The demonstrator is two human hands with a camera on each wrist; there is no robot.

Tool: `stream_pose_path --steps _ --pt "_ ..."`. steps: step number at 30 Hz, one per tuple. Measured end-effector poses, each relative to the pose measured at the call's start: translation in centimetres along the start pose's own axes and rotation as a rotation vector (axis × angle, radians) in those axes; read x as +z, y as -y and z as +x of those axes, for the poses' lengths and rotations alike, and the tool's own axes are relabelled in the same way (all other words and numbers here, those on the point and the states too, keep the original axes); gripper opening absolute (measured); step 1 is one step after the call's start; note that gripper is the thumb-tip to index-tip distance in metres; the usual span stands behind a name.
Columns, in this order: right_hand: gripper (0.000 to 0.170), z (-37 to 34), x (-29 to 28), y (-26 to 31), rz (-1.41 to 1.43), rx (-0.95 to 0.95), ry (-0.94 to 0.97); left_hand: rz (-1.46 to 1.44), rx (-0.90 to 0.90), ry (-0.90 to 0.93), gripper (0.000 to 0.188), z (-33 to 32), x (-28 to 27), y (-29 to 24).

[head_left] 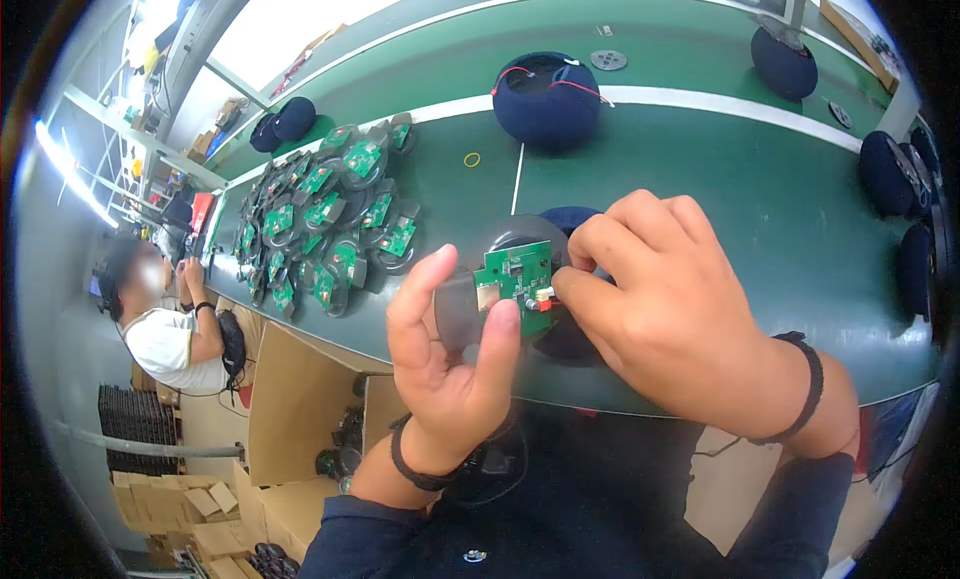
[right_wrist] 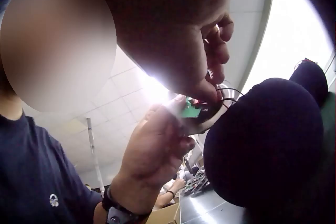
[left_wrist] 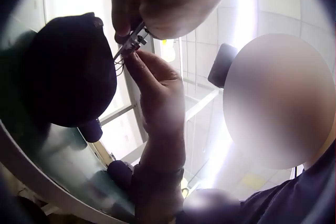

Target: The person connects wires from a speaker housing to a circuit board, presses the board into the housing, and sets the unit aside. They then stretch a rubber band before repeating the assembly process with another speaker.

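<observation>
My left hand (head_left: pixel 450 384) grips a green circuit board (head_left: pixel 518 264) fixed to a greyish translucent round plastic part (head_left: pixel 458 309), its thumb on the board's lower edge. On the board's right side sit small white and red connectors (head_left: pixel 544 297). The right hand (head_left: pixel 670 304) has thumb and index finger pinched together right at these connectors; its fingers hide what lies between them. Thin wires (right_wrist: pixel 229 98) run from there toward a round dark fabric-covered shell (right_wrist: pixel 265 142), which stands behind the hands and is mostly hidden in the head view.
Many similar board assemblies (head_left: pixel 325 214) lie piled on the green table at left. Beyond the hands stands a navy shell with red wires (head_left: pixel 548 114), near a dark disc (head_left: pixel 608 60) and a yellow ring (head_left: pixel 472 160). More shells (head_left: pixel 785 64) stand at right. A person (head_left: pixel 185 339) sits at far left.
</observation>
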State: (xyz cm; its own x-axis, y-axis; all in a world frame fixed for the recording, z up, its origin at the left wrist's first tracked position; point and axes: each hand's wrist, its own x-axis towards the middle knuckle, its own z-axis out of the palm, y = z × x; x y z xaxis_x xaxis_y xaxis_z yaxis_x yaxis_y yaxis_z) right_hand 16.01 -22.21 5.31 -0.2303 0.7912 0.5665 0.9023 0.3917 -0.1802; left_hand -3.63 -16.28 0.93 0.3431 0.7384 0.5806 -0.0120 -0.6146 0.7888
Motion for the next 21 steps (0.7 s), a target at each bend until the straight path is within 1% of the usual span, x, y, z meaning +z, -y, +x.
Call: stream_pose_path --steps 5,7,8,10,11,13,14,16,17,19,20,21 --pt "0.013 -0.2 -0.1 0.0 -0.048 0.002 -0.007 0.045 0.006 -0.013 0.058 0.1 0.3 0.0" --pt "0.011 -0.2 -0.1 -0.9 0.114 0.001 0.054 0.080 -0.015 -0.030 0.058 0.1 0.3 0.1" --pt "0.011 -0.1 -0.1 -1.3 0.114 -0.004 0.051 0.083 -0.011 -0.033 0.058 0.1 0.3 0.2" --pt "0.009 0.0 0.0 -1.9 0.315 0.041 0.087 -0.039 -0.046 -0.014 0.058 -0.1 0.1 0.4" --pt "0.009 -0.1 0.1 -2.1 0.320 0.044 0.084 -0.035 -0.047 -0.010 0.058 -0.1 0.1 0.7" --pt "0.009 -0.1 0.2 -2.4 0.446 0.111 0.086 0.003 0.018 -0.038 0.056 0.1 0.1 1.2" --pt "0.009 -0.1 0.1 -2.4 0.447 0.110 0.086 0.004 0.018 -0.039 0.056 0.2 0.1 1.1" --pt "0.010 0.0 0.0 -2.3 0.556 0.286 0.120 -0.053 -0.031 0.006 0.055 0.4 0.0 1.0" --pt "0.010 0.0 0.1 -2.4 0.559 0.288 0.118 -0.051 -0.032 0.009 0.055 0.5 0.0 0.9" --pt "0.010 0.2 0.3 -2.6 0.642 0.344 0.134 -0.169 -0.128 -0.023 0.054 0.7 0.3 0.6" --pt "0.010 0.4 0.2 -2.8 0.642 0.343 0.134 -0.169 -0.127 -0.024 0.054 0.8 0.4 0.4" --pt "0.015 0.4 0.2 -2.9 0.671 0.355 0.152 -0.210 -0.164 -0.018 0.053 0.7 0.4 0.2"
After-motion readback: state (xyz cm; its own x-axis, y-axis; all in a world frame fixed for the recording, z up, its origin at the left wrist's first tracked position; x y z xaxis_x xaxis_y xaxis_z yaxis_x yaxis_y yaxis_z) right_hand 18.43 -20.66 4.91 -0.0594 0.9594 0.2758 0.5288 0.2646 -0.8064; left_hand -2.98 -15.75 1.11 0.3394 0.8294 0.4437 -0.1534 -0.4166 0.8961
